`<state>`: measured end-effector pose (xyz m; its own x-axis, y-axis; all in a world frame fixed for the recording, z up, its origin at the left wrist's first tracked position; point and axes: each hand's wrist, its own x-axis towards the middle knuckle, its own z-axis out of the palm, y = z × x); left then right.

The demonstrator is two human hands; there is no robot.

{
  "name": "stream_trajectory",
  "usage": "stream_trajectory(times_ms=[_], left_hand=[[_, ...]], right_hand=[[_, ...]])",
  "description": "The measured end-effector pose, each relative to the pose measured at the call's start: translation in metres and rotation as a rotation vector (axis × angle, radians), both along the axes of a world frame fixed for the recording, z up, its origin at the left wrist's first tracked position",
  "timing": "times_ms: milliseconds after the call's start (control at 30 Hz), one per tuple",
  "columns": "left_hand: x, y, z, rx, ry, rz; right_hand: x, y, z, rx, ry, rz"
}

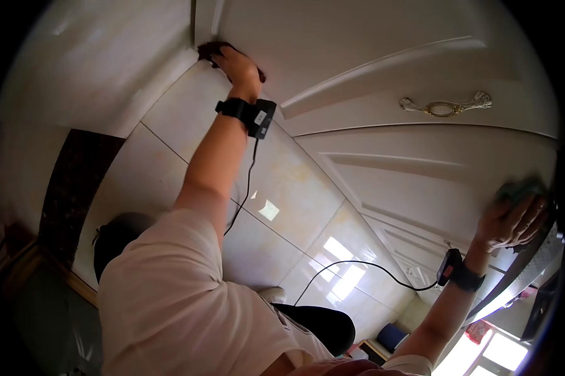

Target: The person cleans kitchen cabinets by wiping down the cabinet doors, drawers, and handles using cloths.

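My left hand (237,67) is pressed on a dark reddish-brown cloth (212,50) at the lower corner of a pale cabinet door (332,44), close to the floor. Part of the cloth sticks out on both sides of the hand. At the far right, my right hand (514,222) has its fingers curled over a green cloth (522,188) against the cabinet front, near the counter edge (514,291). That cloth looks slightly blurred. Each wrist wears a black strap with a small box and a cable.
An ornate metal handle (445,108) sticks out from the cabinet front. Pale floor tiles (282,175) run alongside, with bright light patches on them. A dark strip (78,188) borders the floor at left. A dark blue object (392,336) and a bright window (505,352) show at lower right.
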<state>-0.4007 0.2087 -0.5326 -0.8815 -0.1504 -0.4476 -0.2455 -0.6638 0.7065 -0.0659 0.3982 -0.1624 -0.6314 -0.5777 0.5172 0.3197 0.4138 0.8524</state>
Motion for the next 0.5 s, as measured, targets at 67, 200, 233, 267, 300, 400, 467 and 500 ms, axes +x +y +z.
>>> stream_trajectory(times_ms=[67, 200, 233, 267, 300, 400, 467, 500], left_hand=[[0.009, 0.013, 0.0, -0.026, 0.066, 0.021], [0.037, 0.015, 0.05, -0.074, 0.138, -0.026], [0.029, 0.012, 0.048, -0.077, 0.139, -0.019], [0.015, 0.009, 0.043, -0.115, 0.038, -0.023], [0.002, 0.004, 0.039, -0.153, -0.059, -0.028], [-0.011, -0.006, 0.024, 0.111, -0.035, -0.039], [-0.009, -0.004, 0.036, 0.156, -0.009, -0.036], [-0.006, 0.011, 0.042, -0.068, 0.096, 0.025]], right_hand=[[0.002, 0.003, 0.001, 0.01, 0.001, -0.005], [-0.003, -0.005, -0.002, 0.009, 0.014, -0.025], [-0.003, -0.007, -0.002, 0.007, 0.015, -0.017], [-0.002, -0.008, -0.001, 0.008, 0.005, -0.03], [-0.001, -0.009, -0.001, 0.01, -0.002, -0.045], [-0.002, -0.009, -0.002, -0.001, 0.011, -0.029], [-0.001, -0.008, -0.004, -0.015, 0.031, -0.036], [0.0, -0.008, -0.003, -0.032, 0.036, -0.05]])
